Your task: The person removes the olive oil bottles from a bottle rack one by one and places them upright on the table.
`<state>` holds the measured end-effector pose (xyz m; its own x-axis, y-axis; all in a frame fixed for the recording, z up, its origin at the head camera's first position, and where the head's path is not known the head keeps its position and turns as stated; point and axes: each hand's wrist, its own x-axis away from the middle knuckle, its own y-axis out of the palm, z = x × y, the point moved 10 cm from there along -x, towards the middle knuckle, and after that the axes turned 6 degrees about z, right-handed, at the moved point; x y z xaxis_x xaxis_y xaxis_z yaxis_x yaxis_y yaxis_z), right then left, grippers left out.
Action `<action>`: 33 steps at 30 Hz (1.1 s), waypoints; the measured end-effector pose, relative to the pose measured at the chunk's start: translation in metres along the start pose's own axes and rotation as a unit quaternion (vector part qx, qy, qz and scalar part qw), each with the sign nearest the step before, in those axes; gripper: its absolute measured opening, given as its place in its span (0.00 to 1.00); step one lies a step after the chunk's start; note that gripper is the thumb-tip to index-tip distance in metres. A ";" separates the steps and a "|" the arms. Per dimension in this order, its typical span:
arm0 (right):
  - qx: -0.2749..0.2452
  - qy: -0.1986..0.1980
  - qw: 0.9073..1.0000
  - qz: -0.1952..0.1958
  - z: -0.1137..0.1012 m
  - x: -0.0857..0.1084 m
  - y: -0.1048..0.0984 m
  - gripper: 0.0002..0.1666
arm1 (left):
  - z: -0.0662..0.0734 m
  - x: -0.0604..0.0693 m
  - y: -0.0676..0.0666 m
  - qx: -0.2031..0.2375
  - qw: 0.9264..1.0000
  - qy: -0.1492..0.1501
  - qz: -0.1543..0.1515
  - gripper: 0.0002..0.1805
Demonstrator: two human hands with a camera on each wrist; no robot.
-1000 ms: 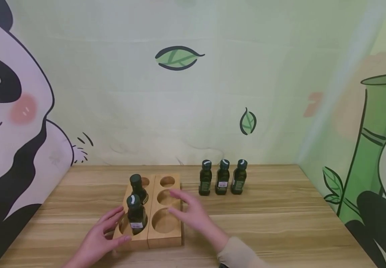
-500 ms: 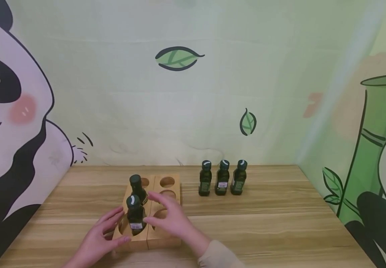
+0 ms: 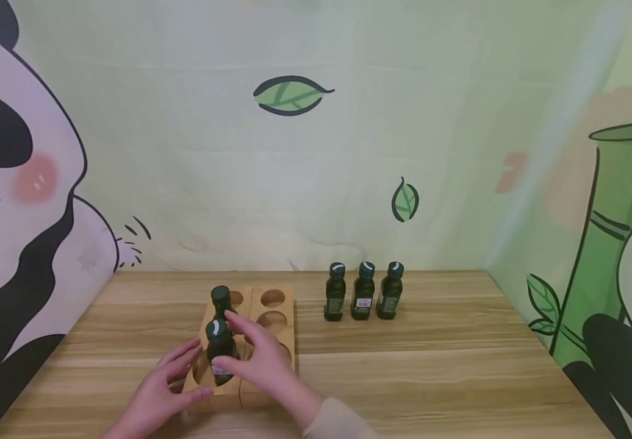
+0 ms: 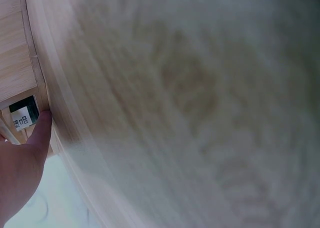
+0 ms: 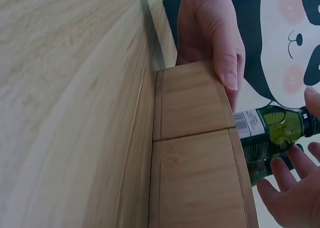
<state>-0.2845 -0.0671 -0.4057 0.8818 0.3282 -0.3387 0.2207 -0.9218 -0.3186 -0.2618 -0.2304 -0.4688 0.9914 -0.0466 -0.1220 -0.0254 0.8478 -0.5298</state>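
Note:
A wooden bottle rack (image 3: 225,401) with two rows of round holes lies on the table. My left hand (image 3: 161,390) holds its near left corner, thumb along the front and fingers at the left side. In that row's nearest hole stands a small dark green glass bottle (image 3: 219,347) with a dark cap and a white label. Behind it stands another bottle (image 3: 220,297), partly hidden. Around the front bottle's right side my right hand (image 3: 266,360) is spread, thumb before its label, fingers behind. The right wrist view shows these fingers loosely bent by the bottle (image 5: 267,123); contact cannot be told.
To the right of the rack, three similar bottles, a left (image 3: 335,292), a middle (image 3: 363,292) and a right one (image 3: 390,292), stand in a row near the table's back edge. A printed cloth (image 3: 316,164) hangs behind the wooden table (image 3: 431,378).
My right hand has moved left from over the rack's right-hand holes to the front bottle. The left hand stays at the rack's corner; the bottles have not visibly moved.

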 end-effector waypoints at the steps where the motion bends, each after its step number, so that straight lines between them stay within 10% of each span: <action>1: -0.005 0.001 1.000 0.004 0.000 0.000 0.000 0.41 | 0.000 0.000 0.000 -0.001 1.000 0.000 -0.002 0.45; 33: -0.073 -0.014 0.996 0.056 -0.007 -0.006 0.004 0.23 | 0.003 0.000 0.000 0.011 1.000 0.011 0.000 0.43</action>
<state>-0.2857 -0.0745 -0.3989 0.8925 0.2261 -0.3903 0.1823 -0.9723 -0.1466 -0.2619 -0.2287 -0.4658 0.9884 -0.0571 -0.1409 -0.0233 0.8590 -0.5114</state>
